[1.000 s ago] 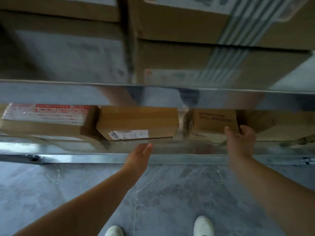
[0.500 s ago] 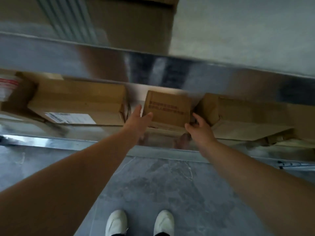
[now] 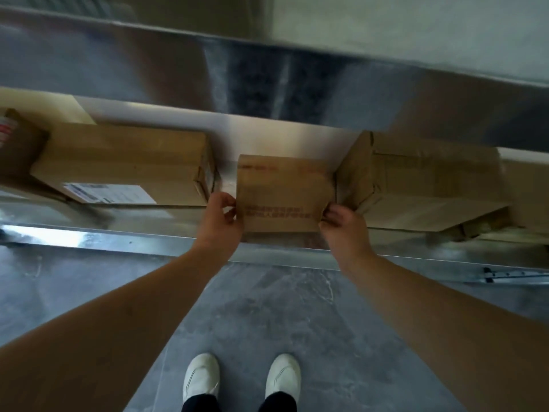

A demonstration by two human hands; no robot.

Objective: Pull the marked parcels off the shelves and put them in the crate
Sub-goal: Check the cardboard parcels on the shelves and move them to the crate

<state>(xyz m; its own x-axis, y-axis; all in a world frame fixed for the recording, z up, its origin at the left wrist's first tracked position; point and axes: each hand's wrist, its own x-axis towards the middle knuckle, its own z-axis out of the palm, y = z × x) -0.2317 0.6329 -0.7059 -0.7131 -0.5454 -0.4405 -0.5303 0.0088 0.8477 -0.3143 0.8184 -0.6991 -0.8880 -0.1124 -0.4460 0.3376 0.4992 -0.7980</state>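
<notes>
I had my left hand (image 3: 218,223) and right hand (image 3: 341,226) gripping the sides of a small box (image 3: 282,193) on the metal shelf (image 3: 118,237). It sat between two bigger boxes, left (image 3: 124,162) and right (image 3: 421,179).

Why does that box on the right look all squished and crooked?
The big carton on the right sits askew on the metal shelf, turned at an angle to its edge, and its cardboard looks creased and dented. The small parcel gripped by the left hand and right hand looks fine.
</notes>
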